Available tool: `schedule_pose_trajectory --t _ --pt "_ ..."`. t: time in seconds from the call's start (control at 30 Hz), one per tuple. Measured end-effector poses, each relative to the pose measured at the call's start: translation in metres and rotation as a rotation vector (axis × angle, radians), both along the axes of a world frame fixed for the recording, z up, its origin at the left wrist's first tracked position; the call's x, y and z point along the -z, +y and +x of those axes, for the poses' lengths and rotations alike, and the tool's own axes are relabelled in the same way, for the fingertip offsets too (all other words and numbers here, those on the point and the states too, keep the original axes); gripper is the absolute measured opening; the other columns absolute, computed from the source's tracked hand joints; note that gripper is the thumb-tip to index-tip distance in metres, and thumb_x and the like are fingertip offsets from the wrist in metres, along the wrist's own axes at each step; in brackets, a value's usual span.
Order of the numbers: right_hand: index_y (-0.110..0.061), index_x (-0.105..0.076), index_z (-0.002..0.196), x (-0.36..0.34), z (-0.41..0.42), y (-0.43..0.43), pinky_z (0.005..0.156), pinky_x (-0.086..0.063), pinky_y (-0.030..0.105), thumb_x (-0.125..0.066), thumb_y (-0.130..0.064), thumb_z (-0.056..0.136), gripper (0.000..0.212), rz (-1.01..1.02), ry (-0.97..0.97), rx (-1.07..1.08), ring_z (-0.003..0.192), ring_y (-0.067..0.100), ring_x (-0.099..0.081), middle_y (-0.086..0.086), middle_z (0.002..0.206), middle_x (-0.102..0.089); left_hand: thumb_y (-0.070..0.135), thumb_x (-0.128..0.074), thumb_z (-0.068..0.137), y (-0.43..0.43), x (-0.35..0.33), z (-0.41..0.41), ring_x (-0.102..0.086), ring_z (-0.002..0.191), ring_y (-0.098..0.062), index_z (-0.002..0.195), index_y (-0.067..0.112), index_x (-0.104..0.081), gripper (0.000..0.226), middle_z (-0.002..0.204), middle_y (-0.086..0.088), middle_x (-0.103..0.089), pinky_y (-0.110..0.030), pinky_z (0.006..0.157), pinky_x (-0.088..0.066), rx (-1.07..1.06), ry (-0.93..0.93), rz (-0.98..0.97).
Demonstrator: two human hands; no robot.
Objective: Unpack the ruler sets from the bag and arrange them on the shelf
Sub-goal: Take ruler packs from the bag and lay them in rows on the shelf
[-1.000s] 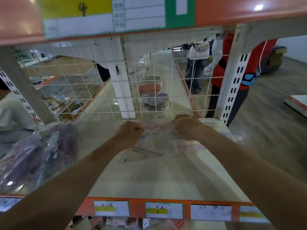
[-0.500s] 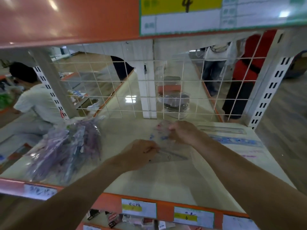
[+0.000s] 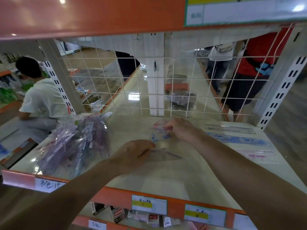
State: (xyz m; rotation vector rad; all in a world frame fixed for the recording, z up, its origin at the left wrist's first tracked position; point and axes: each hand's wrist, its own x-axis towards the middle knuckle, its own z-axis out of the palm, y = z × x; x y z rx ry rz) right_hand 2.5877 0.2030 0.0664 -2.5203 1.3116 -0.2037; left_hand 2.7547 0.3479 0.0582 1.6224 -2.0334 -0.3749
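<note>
Head view. The left hand (image 3: pixel 136 154) now lies nearer the front of the shelf (image 3: pixel 166 176) than a second ago, when both hands gripped one item side by side at the back. Its fingers curl over a clear set square (image 3: pixel 166 157) lying flat. The right hand (image 3: pixel 181 130), farther back, pinches a ruler set packet (image 3: pixel 160 134) printed in pink and blue. The separation suggests one set is being laid out. The bag (image 3: pixel 74 141) at the left looks largely full, so most unpacking probably remains. A clear ruler (image 3: pixel 230 128), a blue-printed packet (image 3: pixel 239 140) and a pink-printed packet (image 3: pixel 259 156) lie at the right. The handwritten edge label (image 3: pixel 49 185) and yellow-banded price labels (image 3: pixel 149 204) are illegible.
</note>
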Motion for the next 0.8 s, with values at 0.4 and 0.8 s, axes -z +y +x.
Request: schedule_pose_trajectory --t 0.4,0.8 --pt "-0.008 -0.057 0.098 -0.001 0.001 0.003 0.073 -0.035 0.026 -0.052 -0.012 0.088 0.012 0.001 0.112 0.034 0.101 0.029 -0.058 0.015 0.108 -0.061 0.022 -0.049 0.092 -0.025 -0.006 -0.003 -0.064 0.092 -0.021 0.103 0.015 -0.069 0.024 0.099 -0.002 -0.07 -0.029 0.078 -0.048 -0.09 -0.113 0.048" --pt "-0.004 -0.054 0.115 -0.01 -0.003 0.026 0.08 -0.036 0.029 -0.042 -0.006 0.089 0.028 -0.093 0.077 0.091 0.108 0.028 -0.052 0.011 0.113 -0.054 0.014 -0.053 0.094 -0.031 -0.018 0.014 -0.057 0.076 -0.008 0.096 0.018 -0.071 0.018 0.085 0.007 -0.065 -0.016 0.069 -0.041 -0.229 0.182 0.122"
